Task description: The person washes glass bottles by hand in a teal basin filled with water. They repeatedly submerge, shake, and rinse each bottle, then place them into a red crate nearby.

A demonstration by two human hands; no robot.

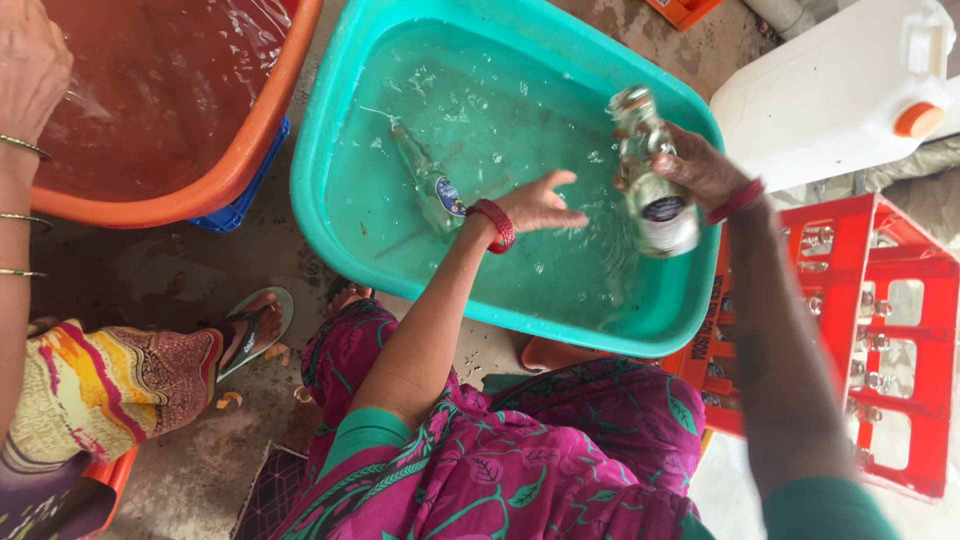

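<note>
My right hand (pixel 700 165) grips a clear glass bottle (pixel 655 185) with a white label, held above the water at the right side of a teal tub (pixel 330 120). My left hand (pixel 540 203) hovers open over the middle of the tub, fingers spread, with a red bangle on the wrist. Another clear bottle (pixel 428 180) with a dark round label lies sunk in the water, just left of my left hand.
An orange tub (pixel 230 170) of water stands at the upper left, and another person's hand (pixel 30 70) reaches into it. A red bottle crate (pixel 880 340) holding several bottles sits at the right. A white jerrycan (pixel 840 90) stands behind it.
</note>
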